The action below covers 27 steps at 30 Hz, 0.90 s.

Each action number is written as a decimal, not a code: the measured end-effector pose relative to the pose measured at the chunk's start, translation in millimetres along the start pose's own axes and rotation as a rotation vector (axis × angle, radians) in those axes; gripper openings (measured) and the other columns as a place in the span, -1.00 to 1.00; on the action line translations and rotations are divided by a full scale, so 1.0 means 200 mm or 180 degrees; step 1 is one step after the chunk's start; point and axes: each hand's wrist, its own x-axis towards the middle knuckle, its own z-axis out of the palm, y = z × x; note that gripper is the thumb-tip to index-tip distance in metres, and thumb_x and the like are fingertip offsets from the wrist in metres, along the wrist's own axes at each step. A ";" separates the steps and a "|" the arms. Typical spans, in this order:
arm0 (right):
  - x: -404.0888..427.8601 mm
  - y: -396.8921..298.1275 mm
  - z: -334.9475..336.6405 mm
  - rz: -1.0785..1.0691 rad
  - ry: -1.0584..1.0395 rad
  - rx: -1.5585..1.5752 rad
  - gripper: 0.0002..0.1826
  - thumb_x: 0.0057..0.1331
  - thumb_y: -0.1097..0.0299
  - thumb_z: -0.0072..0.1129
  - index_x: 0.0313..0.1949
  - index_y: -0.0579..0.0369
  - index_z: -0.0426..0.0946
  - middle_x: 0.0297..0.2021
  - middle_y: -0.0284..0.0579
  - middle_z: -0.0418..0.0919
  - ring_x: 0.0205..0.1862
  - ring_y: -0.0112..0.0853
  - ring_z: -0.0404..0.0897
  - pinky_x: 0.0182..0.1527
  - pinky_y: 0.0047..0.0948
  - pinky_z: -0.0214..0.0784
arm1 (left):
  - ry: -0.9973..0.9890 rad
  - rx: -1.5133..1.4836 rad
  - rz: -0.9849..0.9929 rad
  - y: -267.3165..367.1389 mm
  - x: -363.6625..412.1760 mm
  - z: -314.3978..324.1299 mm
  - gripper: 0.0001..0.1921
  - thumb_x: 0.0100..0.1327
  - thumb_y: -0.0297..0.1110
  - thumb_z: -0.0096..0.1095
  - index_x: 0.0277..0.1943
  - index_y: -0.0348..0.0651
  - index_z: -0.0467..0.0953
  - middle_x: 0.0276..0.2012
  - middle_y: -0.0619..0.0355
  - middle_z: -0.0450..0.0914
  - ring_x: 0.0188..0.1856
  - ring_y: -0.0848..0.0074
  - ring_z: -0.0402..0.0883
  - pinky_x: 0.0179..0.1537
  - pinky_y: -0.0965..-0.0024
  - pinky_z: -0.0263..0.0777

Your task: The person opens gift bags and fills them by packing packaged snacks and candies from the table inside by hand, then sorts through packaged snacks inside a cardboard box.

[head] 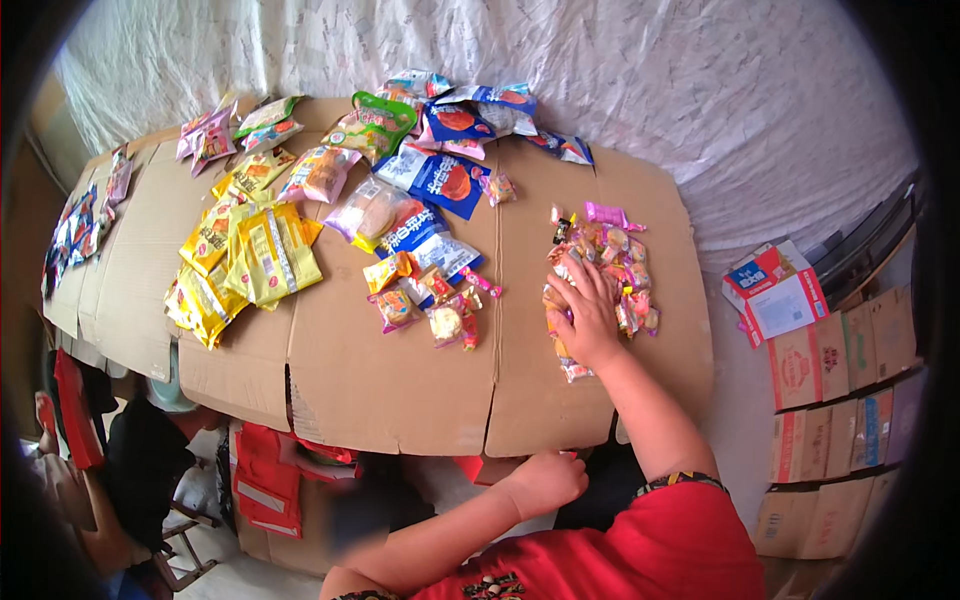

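Observation:
My right hand (589,315) lies palm down, fingers spread, on a pile of small wrapped candies and snacks (634,274) at the right of the cardboard-covered table (390,382). Below the table's near edge my left hand (551,480) is curled; whether it holds something cannot be seen. Several small wrapped pastries and candies (448,321) lie mid-table. Behind them are blue snack bags (450,184), a clear-wrapped round pastry (371,210) and a green snack bag (373,124). Yellow snack packets (274,255) are heaped to the left.
Pink packets (210,139) and dark blue packets (73,232) lie at the far left. Cardboard boxes (806,360) stand at the right, an opened box (780,292) on top. Red packages (270,480) sit in a box below the table. Another person (142,457) is at lower left.

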 end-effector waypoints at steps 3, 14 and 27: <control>-0.01 -0.01 -0.02 0.0115 -0.0071 0.0189 -0.40 0.25 0.13 0.22 0.28 -0.01 0.45 0.42 -0.06 0.27 0.41 0.07 0.17 0.42 0.07 -0.02 | 0.0053 -0.0188 0.0048 0.00 0.03 0.04 -0.94 0.10 -0.40 0.18 -0.41 -0.18 0.53 -0.40 0.10 0.56 -0.30 0.28 0.66 -0.24 0.25 0.59; 0.65 0.10 -0.05 0.1362 0.0225 0.3767 -0.11 0.40 0.01 0.23 0.52 0.09 -0.03 0.41 0.09 0.20 0.23 -0.24 0.49 0.20 -0.29 0.37 | 0.0204 -0.0367 0.0043 -0.01 0.03 -0.01 -0.93 0.10 -0.39 0.16 -0.40 -0.18 0.51 -0.41 0.11 0.52 -0.30 0.30 0.63 -0.23 0.27 0.56; 1.49 0.41 0.46 0.2667 0.1118 0.3783 -0.83 0.38 0.29 0.27 -0.26 0.15 0.61 -0.49 -0.34 0.57 -0.48 -0.61 0.57 -0.50 -0.65 0.38 | 0.0458 -0.2805 -0.0994 -0.12 -0.02 -0.01 -0.60 0.32 -0.09 0.04 -0.08 -0.32 0.53 -0.13 -0.25 0.63 -0.02 -0.13 0.59 0.02 0.05 0.50</control>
